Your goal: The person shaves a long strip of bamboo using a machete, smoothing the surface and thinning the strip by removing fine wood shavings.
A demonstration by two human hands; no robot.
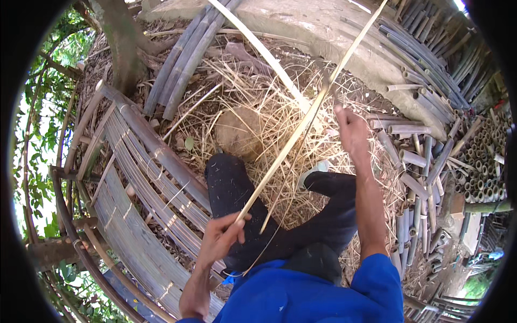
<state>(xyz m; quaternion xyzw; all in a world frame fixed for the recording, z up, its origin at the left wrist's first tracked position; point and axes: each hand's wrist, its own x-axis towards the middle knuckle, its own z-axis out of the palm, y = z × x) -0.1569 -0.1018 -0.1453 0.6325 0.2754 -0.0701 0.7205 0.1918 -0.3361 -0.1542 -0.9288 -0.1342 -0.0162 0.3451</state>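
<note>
A long pale bamboo strip (pixel 285 151) slants from my lap up past the top right of the view. My left hand (pixel 221 237) is closed round its near end, above my thigh. My right hand (pixel 354 132) is in a fist to the right of the strip. From that fist a dark, blurred blade, apparently a knife (pixel 327 78), reaches up to the strip; its handle is hidden in my fingers. A thinner, darker strip (pixel 280 200) hangs beside the long one, its loose end near my knee.
A round wooden block (pixel 237 132) sits among pale shavings (pixel 280 113) before my legs. Another pale strip (pixel 264 51) lies beyond. To the left stands a slatted bamboo bench (pixel 134 215). Cut bamboo pieces (pixel 412 129) and stacked tubes (pixel 484 172) lie right, near a concrete ledge (pixel 280 19).
</note>
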